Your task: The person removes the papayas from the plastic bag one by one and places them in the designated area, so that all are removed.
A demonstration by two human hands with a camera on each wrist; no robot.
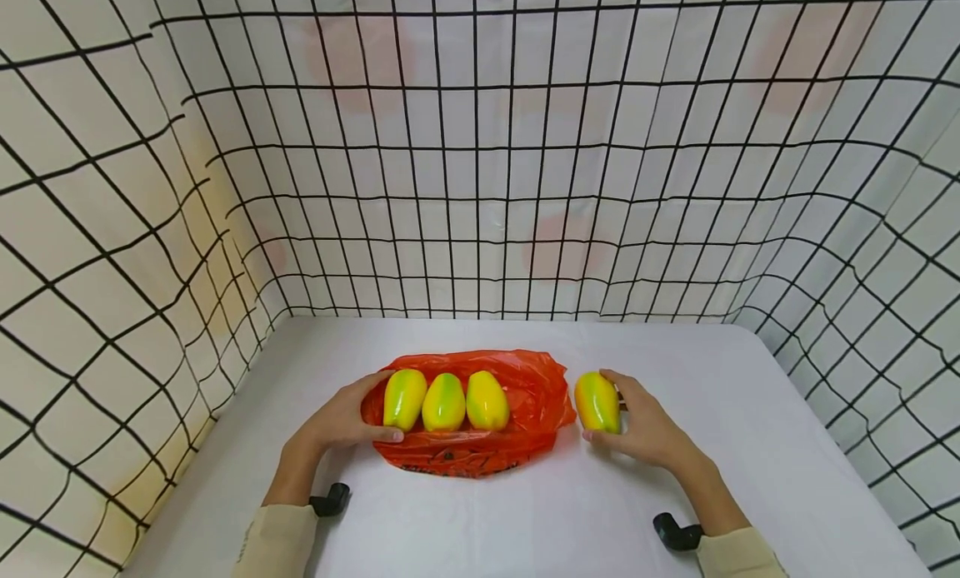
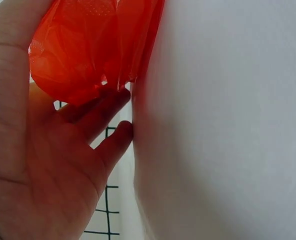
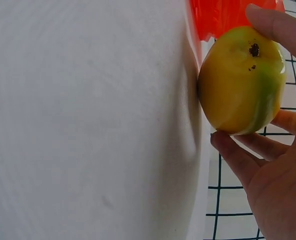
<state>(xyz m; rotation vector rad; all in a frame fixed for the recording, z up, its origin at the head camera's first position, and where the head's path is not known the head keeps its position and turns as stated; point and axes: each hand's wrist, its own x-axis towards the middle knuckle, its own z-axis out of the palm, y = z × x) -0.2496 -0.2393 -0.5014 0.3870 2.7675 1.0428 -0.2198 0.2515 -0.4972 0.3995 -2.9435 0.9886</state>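
A red plastic bag [image 1: 525, 386] lies spread on the white table, its mouth facing up. Three yellow-green mangoes [image 1: 444, 403] sit side by side in it. My left hand [image 1: 348, 413] holds the bag's left end, thumb at the front and fingers at the back, close around the leftmost mango [image 1: 405, 399]. In the left wrist view the red plastic [image 2: 95, 47] hides part of the fingers. Just right of the bag, my right hand [image 1: 643, 420] grips another mango [image 1: 597, 401] between thumb and fingers. Dark marks show on the end of this mango [image 3: 240, 82] in the right wrist view.
The white tabletop [image 1: 480, 528] reaches out on all sides of the bag. Black grid netting [image 1: 480, 199] over white sheeting stands behind the table and along both sides. A black wrist device [image 1: 330, 500] sits by the left sleeve, another device [image 1: 677, 532] by the right.
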